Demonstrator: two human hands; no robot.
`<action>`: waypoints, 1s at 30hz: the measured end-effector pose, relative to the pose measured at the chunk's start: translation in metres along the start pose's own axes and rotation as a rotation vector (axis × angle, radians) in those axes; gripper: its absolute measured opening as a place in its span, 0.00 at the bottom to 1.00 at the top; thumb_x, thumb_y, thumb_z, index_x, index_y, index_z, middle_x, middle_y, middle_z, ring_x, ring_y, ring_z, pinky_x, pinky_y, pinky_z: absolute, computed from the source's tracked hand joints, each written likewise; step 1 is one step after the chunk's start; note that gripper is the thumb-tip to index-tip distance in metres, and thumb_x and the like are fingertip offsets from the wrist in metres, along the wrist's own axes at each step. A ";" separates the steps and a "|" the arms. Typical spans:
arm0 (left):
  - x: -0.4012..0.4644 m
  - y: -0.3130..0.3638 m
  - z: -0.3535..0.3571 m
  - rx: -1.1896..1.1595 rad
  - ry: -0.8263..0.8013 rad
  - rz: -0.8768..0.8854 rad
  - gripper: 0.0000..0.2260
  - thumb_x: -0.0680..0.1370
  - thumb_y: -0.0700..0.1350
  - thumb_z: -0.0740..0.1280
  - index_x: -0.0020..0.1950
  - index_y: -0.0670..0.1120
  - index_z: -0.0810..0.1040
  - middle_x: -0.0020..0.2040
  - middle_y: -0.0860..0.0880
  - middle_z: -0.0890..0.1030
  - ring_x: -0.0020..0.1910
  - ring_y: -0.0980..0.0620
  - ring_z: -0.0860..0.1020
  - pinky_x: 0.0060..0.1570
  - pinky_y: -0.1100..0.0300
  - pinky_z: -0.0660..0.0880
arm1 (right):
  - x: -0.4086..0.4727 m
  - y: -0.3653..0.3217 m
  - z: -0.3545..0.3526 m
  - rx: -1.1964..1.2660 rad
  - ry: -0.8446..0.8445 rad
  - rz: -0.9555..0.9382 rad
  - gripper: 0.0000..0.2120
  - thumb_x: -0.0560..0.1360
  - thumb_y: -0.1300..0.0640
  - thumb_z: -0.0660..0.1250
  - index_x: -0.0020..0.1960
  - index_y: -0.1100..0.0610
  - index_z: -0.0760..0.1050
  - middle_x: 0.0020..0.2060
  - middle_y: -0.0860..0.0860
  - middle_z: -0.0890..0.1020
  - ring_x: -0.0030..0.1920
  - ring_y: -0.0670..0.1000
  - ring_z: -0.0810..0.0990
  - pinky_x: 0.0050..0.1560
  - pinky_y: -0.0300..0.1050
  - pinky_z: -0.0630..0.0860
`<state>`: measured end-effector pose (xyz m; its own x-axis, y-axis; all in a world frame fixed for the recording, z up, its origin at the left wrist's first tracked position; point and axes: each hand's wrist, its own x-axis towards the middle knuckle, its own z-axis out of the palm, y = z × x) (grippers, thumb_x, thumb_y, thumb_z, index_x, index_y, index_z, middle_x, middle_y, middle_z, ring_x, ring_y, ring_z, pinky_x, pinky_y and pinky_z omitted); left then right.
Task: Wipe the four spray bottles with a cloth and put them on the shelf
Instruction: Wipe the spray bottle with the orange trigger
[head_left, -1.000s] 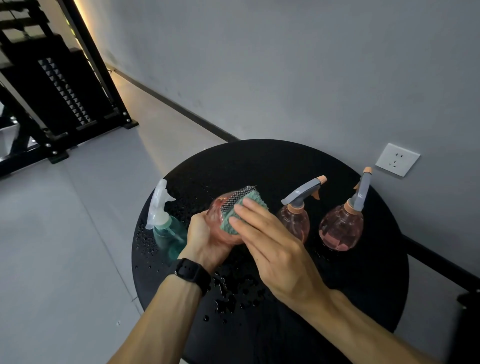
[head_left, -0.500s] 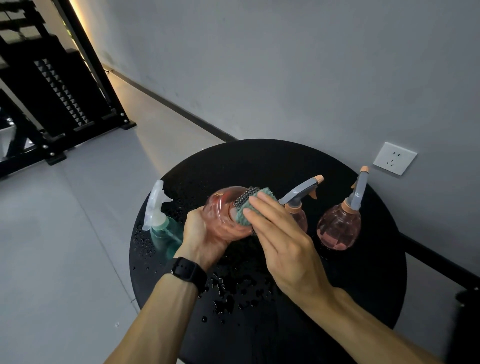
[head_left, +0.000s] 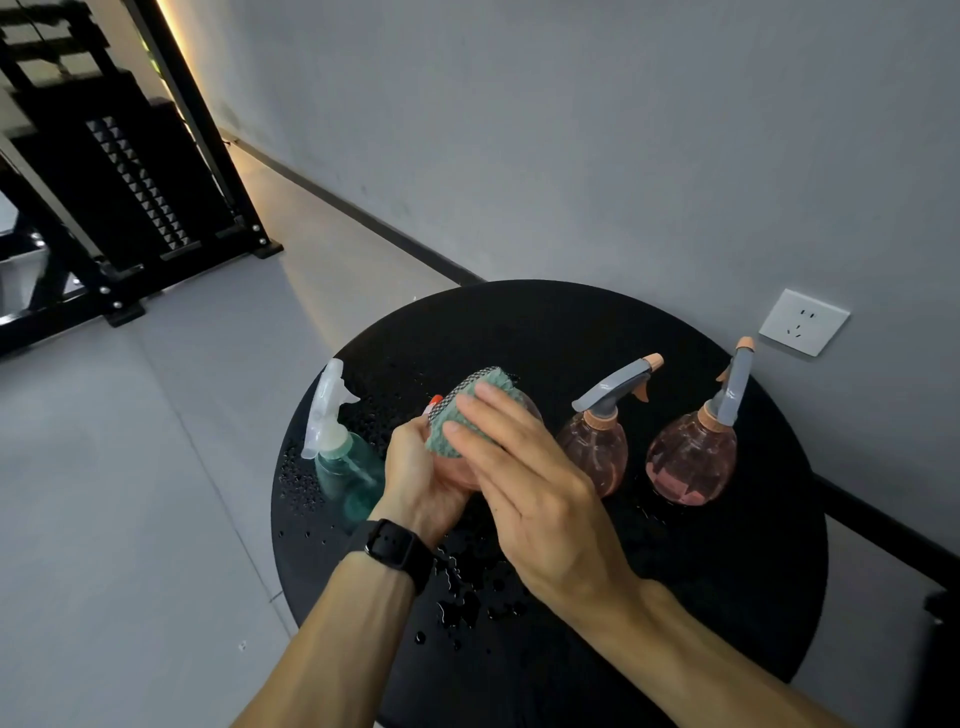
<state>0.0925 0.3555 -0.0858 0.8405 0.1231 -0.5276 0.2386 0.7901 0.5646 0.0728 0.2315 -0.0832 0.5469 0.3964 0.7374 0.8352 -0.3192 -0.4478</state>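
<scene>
the pink bottle in hand (head_left: 457, 470) is held above the middle of the round black worktop (head_left: 727, 597), mostly hidden between the two hands. the green cloth (head_left: 467, 410) lies over its upper side. half a second ago the cloth sat further right, near the neighbouring bottle's trigger; now it has swept back to the left and up, so the wiping stroke has reversed. the left hand (head_left: 421, 483) stays curled round the bottle, and an orange tip shows just above its fingers. the right hand (head_left: 524, 478) presses the cloth with nearly straight fingers. this looks like the first bottle, wiping not finished. the teal bottle (head_left: 343, 462) and two more pink bottles (head_left: 597, 452) (head_left: 691, 462) stand on the wet worktop, none yet on the black shelf (head_left: 104, 182) at far left.
</scene>
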 end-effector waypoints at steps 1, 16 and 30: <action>0.000 0.001 0.000 0.002 -0.014 0.006 0.17 0.84 0.44 0.52 0.48 0.38 0.78 0.35 0.43 0.82 0.29 0.49 0.83 0.25 0.63 0.77 | -0.002 0.001 -0.001 0.000 -0.011 -0.004 0.18 0.74 0.75 0.66 0.63 0.66 0.76 0.66 0.58 0.75 0.72 0.53 0.68 0.69 0.50 0.69; 0.010 0.000 0.000 0.060 -0.008 0.035 0.19 0.84 0.45 0.51 0.59 0.36 0.78 0.49 0.37 0.83 0.42 0.43 0.84 0.38 0.55 0.82 | -0.017 0.021 -0.020 -0.047 -0.032 -0.072 0.16 0.74 0.75 0.66 0.61 0.68 0.77 0.64 0.60 0.76 0.70 0.56 0.70 0.67 0.50 0.72; 0.010 0.006 -0.004 0.267 0.105 0.155 0.21 0.83 0.53 0.57 0.61 0.37 0.76 0.55 0.37 0.82 0.54 0.39 0.82 0.61 0.40 0.76 | -0.015 0.043 -0.034 -0.117 0.161 0.186 0.14 0.77 0.69 0.64 0.61 0.67 0.77 0.62 0.58 0.78 0.66 0.55 0.75 0.65 0.54 0.74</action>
<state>0.1004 0.3641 -0.0900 0.8255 0.3015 -0.4772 0.2429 0.5734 0.7824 0.0987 0.1831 -0.0963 0.6661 0.1825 0.7232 0.7038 -0.4747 -0.5285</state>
